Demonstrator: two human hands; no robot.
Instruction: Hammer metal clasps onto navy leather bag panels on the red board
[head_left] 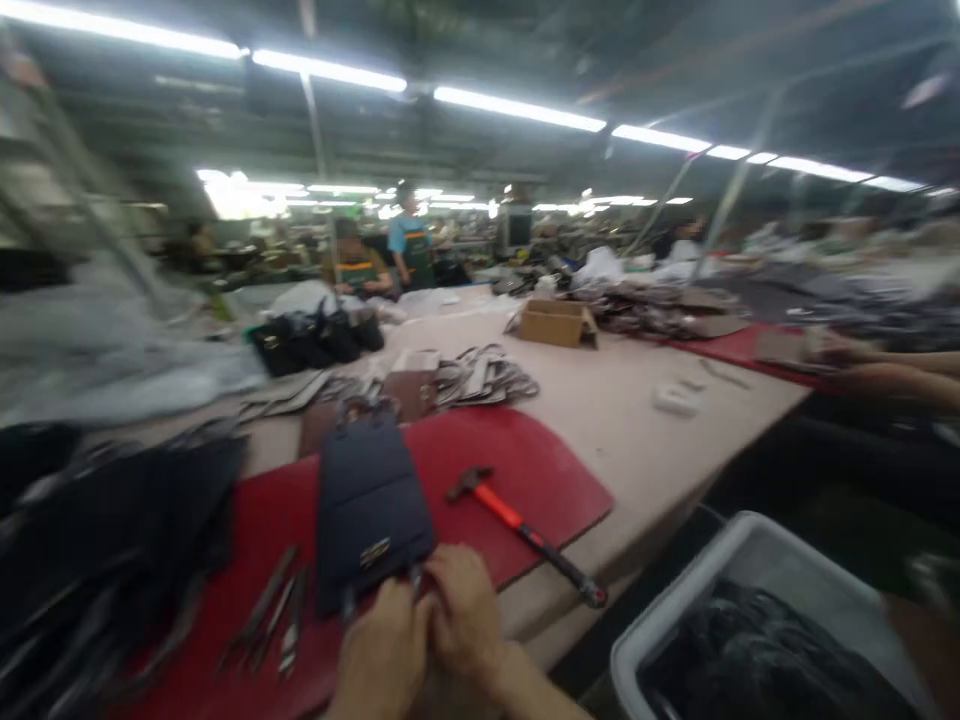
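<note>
A dark navy bag [373, 500] with a small metal plate near its front edge lies flat on a red mat [517, 460]. At the bag's near end, my left hand [386, 640] and my right hand [463, 605] meet, fingers closed and thumbs close together. They appear to grip the handle part of the bag; the fingers partly hide it and the picture is blurred. Right of the bag rests a hammer [517, 525] with a red and black handle, its grip reaching past the mat's edge. Several slim metal hand tools [274, 610] lie left of my hands.
Dark bag pieces [112, 540] are heaped at left. Behind the bag are strap pieces [487, 375] and a cardboard box [556, 323]. A white bin [742, 540] with dark contents stands below the table's right edge. Another person's arms [892, 370] reach in at right.
</note>
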